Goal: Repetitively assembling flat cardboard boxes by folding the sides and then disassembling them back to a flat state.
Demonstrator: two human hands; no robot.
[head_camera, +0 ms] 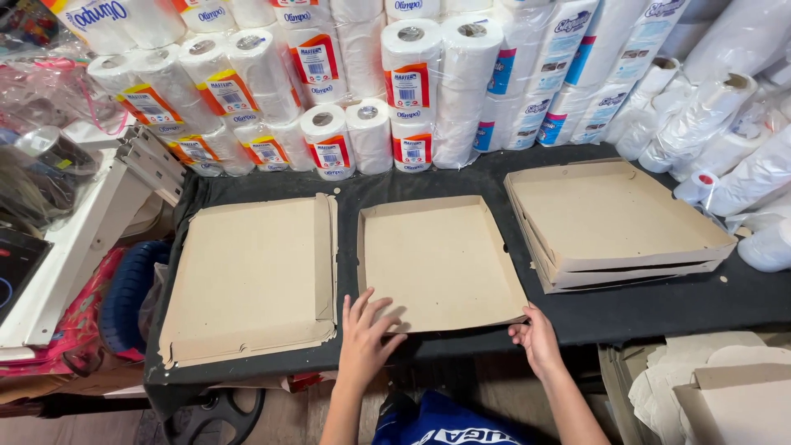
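Pressing flat with spread fingers, the left hand (367, 334) and right hand (537, 336) touch one cardboard tray (441, 259); beside it, one flat sheet (247, 276) and two stacked trays (614, 222).

Both hands forward, left (365, 334) flat, right (535, 338) curled.

Paper rolls (362, 74): white, plastic-wrapped packs stacked across the top of the frame.
Roll labels (408, 86): orange-red rectangles with white patches, top left to centre.
Blue-printed packs (568, 58): upper right of centre, white with blue and pink.
Plain bag rolls (725, 124): white, far right.
Screen (12, 272): dark, left edge.
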